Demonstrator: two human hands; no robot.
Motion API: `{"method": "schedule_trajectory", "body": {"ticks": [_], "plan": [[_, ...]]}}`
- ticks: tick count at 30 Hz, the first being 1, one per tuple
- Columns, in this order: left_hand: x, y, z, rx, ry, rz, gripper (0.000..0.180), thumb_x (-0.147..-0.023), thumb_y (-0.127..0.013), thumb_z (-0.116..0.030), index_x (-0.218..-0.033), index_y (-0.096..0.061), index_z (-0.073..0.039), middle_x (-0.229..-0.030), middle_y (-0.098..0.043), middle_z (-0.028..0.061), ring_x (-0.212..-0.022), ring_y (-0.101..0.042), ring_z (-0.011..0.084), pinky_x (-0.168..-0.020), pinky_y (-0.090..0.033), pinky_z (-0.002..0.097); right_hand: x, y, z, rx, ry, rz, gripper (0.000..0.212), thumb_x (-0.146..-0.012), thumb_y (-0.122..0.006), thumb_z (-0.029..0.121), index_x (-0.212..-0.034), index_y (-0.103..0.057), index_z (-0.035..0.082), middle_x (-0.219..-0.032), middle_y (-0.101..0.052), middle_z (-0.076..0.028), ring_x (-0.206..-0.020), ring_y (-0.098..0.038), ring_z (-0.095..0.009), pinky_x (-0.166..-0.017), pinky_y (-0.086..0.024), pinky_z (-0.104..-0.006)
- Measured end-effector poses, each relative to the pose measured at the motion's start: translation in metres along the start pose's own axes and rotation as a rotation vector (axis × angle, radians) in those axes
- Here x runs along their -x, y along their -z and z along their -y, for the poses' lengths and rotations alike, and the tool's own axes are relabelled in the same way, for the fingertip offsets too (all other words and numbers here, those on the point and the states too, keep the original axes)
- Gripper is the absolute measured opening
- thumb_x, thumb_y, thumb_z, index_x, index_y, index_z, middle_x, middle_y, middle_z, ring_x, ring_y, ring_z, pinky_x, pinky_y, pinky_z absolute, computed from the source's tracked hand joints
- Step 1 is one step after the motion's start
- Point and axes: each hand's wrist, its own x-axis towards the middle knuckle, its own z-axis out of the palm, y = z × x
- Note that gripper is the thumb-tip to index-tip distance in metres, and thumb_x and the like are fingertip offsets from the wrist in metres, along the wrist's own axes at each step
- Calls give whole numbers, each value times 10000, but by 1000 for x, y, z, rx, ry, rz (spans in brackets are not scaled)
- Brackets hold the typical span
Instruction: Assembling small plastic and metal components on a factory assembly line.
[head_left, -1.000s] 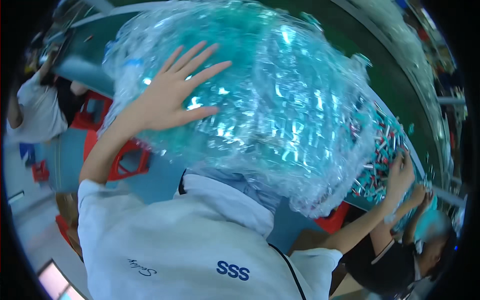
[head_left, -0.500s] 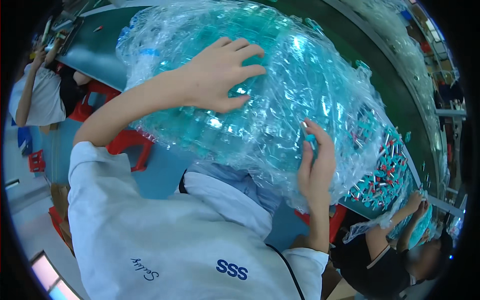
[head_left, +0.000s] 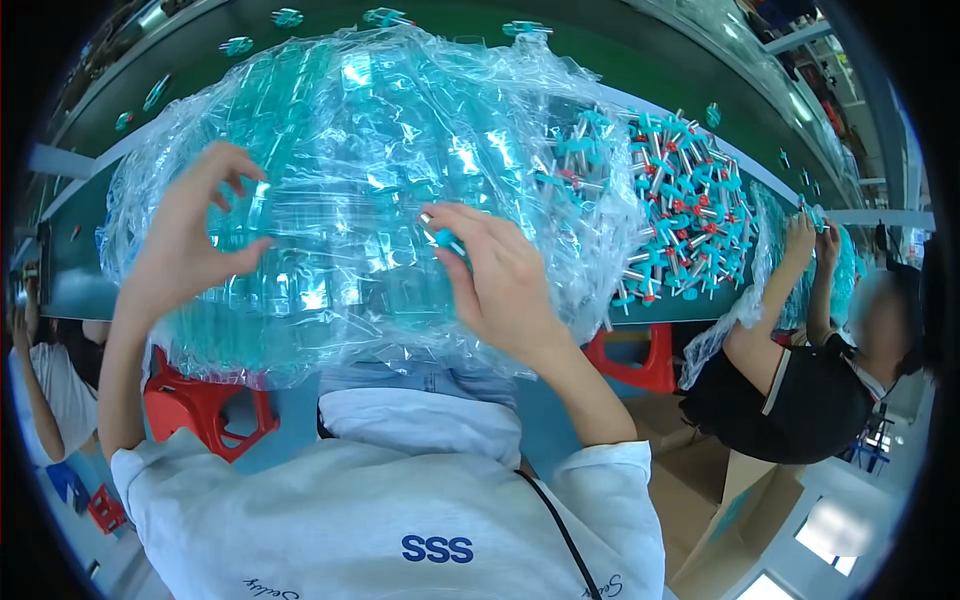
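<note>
A large clear plastic bag (head_left: 345, 215) full of see-through teal pieces spreads before me. My left hand (head_left: 185, 240) hovers at its left part, fingers curved and apart from the thumb. Clear teal plastic shows between the fingertips; it appears to be part of the bag's contents. Over the middle of the bag, my right hand (head_left: 505, 285) pinches a small teal part with a silver metal tube (head_left: 443, 238) between thumb and fingers. Right of the bag lies a pile of similar teal, silver and red parts (head_left: 690, 205).
Several loose parts lie on the green surface (head_left: 330, 38) beyond the bag. A co-worker in black (head_left: 790, 400) handles teal pieces at the right; another person in white (head_left: 65, 395) sits far left. Red stools (head_left: 205, 410) and a cardboard box (head_left: 690, 490) stand below the table.
My view has swung to the right. My left hand has come off the bag's top and drawn back leftward, its fingers curling. The right hand still holds the small part.
</note>
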Motion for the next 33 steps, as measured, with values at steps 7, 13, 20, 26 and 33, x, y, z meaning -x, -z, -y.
{"method": "schedule_trajectory", "body": {"ticks": [7,13,20,26,33], "plan": [[58,68,103,360,382,-169,477,-747,-689,58,-1195,-570,-58,-1155,-608,43,-1046,-611,152,-877,-500,309,6,1,-1,-91,-19,-20,263,-899,-624,5,-1161,-605,26,-1220,-678,-130,-1082,-665,-303,-921,-513,-393],[99,-7,-16,586,201,-348,495,-863,-670,-209,-1307,-579,-10,-1154,-655,82,-1056,-619,196,-951,-456,335,10,26,-11,-754,-232,-247,234,-1022,-524,217,-1185,-552,53,-1349,-591,-211,-1233,-585,-375,-956,-518,-423],[37,-97,-123,883,80,-78,579,-840,-700,-70,-1388,-513,-57,-1054,-615,117,-993,-607,231,-846,-482,333,-11,75,33,-1229,-50,-553,343,-1001,-590,298,-1177,-527,10,-1154,-648,-253,-1024,-667,-380,-668,-581,-335],[25,-117,-121,784,140,-136,595,-859,-671,57,-1405,-468,-67,-1059,-582,99,-913,-592,203,-846,-486,344,6,107,44,-847,-164,-511,225,-827,-635,-25,-1022,-533,23,-863,-621,-92,-708,-578,-124,-557,-462,-227],[53,-106,-122,664,-424,-446,572,-760,-777,-3,-1296,-576,-19,-1035,-690,173,-858,-626,254,-744,-482,343,5,79,63,-827,-580,-145,274,-839,-740,122,-1032,-598,-11,-884,-599,-23,-711,-518,-62,-628,-407,-210]]}}
